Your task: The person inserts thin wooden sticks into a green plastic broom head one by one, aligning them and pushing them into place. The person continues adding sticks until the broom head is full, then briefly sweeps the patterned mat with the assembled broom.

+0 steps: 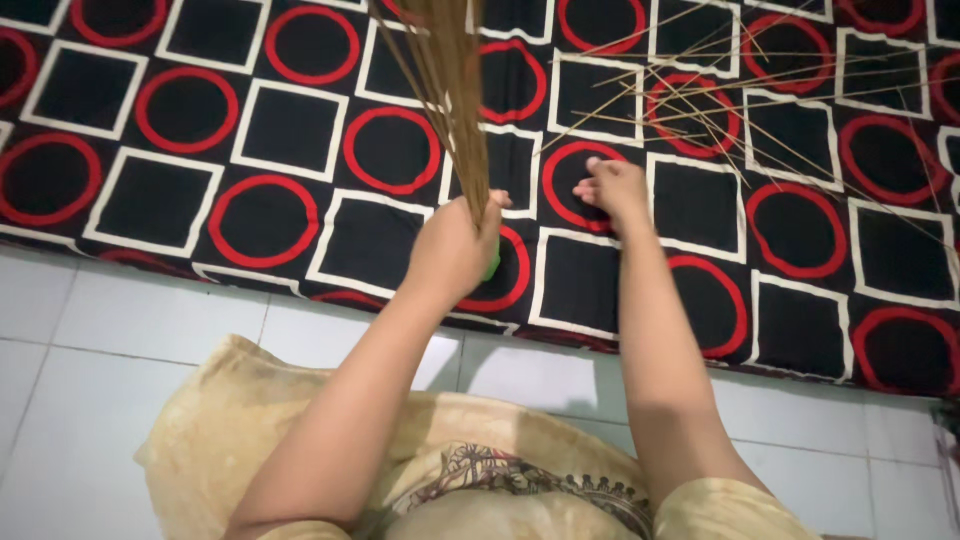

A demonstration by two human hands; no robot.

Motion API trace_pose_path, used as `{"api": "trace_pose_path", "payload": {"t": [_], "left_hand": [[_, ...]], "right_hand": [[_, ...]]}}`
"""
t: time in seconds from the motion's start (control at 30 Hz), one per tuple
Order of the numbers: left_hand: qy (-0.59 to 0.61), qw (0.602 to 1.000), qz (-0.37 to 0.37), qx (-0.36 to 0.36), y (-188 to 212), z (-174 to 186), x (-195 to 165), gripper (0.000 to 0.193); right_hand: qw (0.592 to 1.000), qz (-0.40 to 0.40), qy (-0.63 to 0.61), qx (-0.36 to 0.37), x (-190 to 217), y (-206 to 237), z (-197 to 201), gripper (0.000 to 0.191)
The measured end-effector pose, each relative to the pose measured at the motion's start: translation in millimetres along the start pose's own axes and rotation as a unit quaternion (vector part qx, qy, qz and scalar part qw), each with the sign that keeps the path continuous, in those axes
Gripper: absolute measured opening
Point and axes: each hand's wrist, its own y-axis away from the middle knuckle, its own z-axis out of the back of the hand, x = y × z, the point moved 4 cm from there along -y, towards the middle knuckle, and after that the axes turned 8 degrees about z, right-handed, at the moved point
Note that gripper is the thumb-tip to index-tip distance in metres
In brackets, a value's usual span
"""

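Patterned mat (300,130) on tiled floor (90,340). Left hand (455,245) clamped on stick bundle (450,90); right hand (615,190) curled, grip unclear, near loose sticks (720,100).

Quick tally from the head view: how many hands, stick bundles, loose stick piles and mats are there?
Hands: 2, left hand and right hand
Bundle of thin sticks, gripped by the left hand: 1
Pile of loose sticks, too tangled to count singly: 1
Patterned mat: 1
Total: 5
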Motion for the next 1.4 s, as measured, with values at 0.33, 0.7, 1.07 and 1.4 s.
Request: {"api": "trace_pose_path", "payload": {"t": [0.33, 0.7, 1.07, 1.4], "left_hand": [[0.312, 0.935, -0.149, 0.074, 2.2, 4.9, -43.4, 0.031], [0.137, 0.95, -0.278, 0.035, 6.4, -17.8, -33.2, 0.028], [0.322, 0.935, -0.15, 0.021, -35.4, 15.5, 10.2, 0.054], [0.438, 0.882, -0.148, 0.087, -43.4, 5.8, 3.9, 0.051]], "right_hand": [[0.962, 0.102, 0.242, -0.071, 26.3, -53.4, -42.0, 0.04], [0.985, 0.024, 0.165, -0.05, 0.9, -94.6, -34.4, 0.033], [0.93, 0.267, -0.207, 0.148, 102.9, 94.5, -16.2, 0.027], [0.872, 0.453, -0.048, 0.179, 167.1, 177.0, -72.9, 0.03]]}}
